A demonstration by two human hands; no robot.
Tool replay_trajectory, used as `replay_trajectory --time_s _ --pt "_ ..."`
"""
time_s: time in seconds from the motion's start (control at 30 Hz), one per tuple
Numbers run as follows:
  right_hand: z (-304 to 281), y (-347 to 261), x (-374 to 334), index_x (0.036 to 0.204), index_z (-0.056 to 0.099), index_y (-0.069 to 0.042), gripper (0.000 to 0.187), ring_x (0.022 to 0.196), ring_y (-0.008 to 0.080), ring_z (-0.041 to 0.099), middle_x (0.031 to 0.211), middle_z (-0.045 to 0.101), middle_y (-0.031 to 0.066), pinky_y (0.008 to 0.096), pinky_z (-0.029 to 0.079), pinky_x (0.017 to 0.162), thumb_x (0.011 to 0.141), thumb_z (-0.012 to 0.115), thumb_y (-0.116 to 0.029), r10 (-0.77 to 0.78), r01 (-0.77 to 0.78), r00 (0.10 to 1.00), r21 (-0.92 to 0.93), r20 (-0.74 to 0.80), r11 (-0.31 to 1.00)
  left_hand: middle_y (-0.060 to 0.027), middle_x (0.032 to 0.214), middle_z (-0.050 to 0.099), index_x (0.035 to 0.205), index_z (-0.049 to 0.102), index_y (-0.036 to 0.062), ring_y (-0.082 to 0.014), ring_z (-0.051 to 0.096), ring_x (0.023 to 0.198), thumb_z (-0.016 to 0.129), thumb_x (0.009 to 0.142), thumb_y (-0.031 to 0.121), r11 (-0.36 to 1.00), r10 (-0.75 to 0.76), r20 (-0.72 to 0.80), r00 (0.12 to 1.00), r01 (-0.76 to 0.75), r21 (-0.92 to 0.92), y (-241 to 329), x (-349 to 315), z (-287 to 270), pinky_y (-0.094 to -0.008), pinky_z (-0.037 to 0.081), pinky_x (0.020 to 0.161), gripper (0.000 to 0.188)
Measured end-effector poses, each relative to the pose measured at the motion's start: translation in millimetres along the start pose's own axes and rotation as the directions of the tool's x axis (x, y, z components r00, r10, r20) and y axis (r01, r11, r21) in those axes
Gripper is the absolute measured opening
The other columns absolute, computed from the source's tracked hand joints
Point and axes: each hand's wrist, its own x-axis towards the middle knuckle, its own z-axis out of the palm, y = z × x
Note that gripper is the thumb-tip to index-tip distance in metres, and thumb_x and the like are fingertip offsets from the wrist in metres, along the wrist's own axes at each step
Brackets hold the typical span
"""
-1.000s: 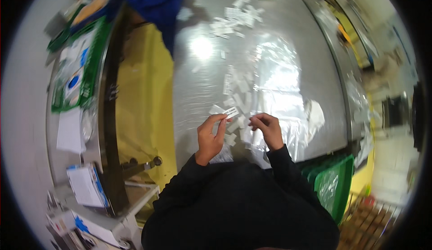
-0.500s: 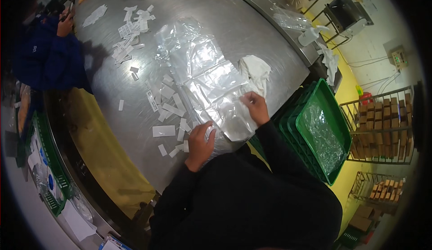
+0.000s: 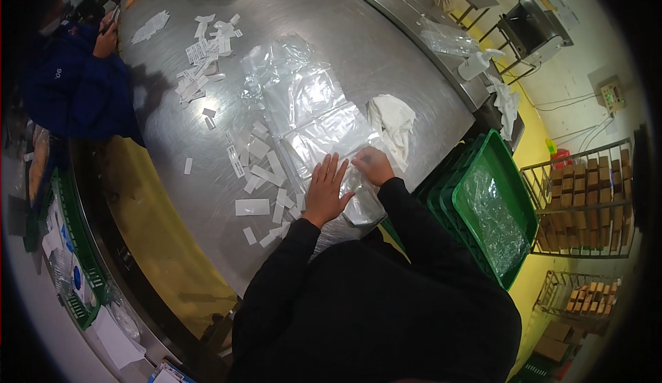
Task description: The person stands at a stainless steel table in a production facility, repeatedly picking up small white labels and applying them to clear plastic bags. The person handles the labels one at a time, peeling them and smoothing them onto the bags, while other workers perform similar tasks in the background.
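A stack of clear plastic bags (image 3: 314, 96) lies along the steel table in front of me. My left hand (image 3: 327, 193) rests on its near part, palm down with the fingers stretched. Just right of those fingertips, my right hand (image 3: 374, 167) presses on the plastic, its fingers bent together. Whatever they may pinch is hidden or too small to name. Left of the bags are scattered white labels (image 3: 252, 207), some plain and some printed. A crumpled white cloth (image 3: 392, 126) lies beyond my right hand.
Stacked green crates (image 3: 452, 200) stand at the table's right edge, with clear plastic in the top one. A rack of brown blocks (image 3: 585, 200) is farther right. At the left, a person in dark blue (image 3: 76, 86) stands by the table. A spray bottle (image 3: 476, 64) sits on the far counter.
My left hand has moved right and forward, flattening onto the bags. My right hand has come left and down beside its fingertips. The view has shifted slightly.
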Motion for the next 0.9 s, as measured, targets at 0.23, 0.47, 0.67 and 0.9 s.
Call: replay_trajectory --time_s 0.23,0.47,0.67,0.9 --pt "11 11 4 0.088 0.063 0.001 0.031 0.070 0.0266 0.064 0.079 0.065 0.0130 0.0351 0.051 0.066 0.074 0.080 -0.020 0.001 -0.030 0.991 -0.220 -0.132 0.975 -0.0192 0.156 0.023 0.148 0.037 0.0114 -0.0345 0.019 0.146 0.062 0.087 0.041 0.995 0.026 0.032 0.999 -0.029 0.096 0 -5 2 -0.0483 0.017 0.117 0.072" --pt "-16 48 5 0.098 0.057 -0.002 0.031 0.061 0.0146 0.059 0.070 0.060 0.0055 0.0290 0.048 0.057 0.077 0.076 -0.012 0.114 -0.127 0.965 -0.041 -0.236 0.991 -0.0176 0.157 0.022 0.143 0.046 0.0196 -0.0331 0.016 0.147 0.060 0.088 0.049 0.989 0.138 0.080 0.987 -0.142 0.049 -1 -3 -9 -0.0536 0.013 0.117 0.064" --pt "-38 30 2 0.106 0.060 -0.005 0.029 0.069 0.0130 0.061 0.078 0.064 0.0052 0.0276 0.049 0.059 0.081 0.073 -0.012 0.169 -0.117 0.976 0.326 -0.137 0.938 -0.0083 0.153 0.035 0.131 0.059 0.0300 -0.0277 0.022 0.145 0.051 0.096 0.043 0.973 0.147 0.080 0.986 -0.158 0.169 -11 -6 6 -0.0559 0.014 0.116 0.039" --pt "-121 -2 3 0.111 0.059 -0.003 0.024 0.071 0.0092 0.057 0.084 0.061 0.0025 0.0235 0.045 0.062 0.089 0.066 -0.011 0.157 0.121 0.787 0.399 -0.597 0.909 -0.0125 0.099 0.070 0.101 0.070 0.0023 -0.0229 0.064 0.097 0.050 0.091 0.014 0.506 -0.028 0.191 0.981 0.179 -0.844 -86 82 -32 -0.0341 0.046 0.090 0.026"
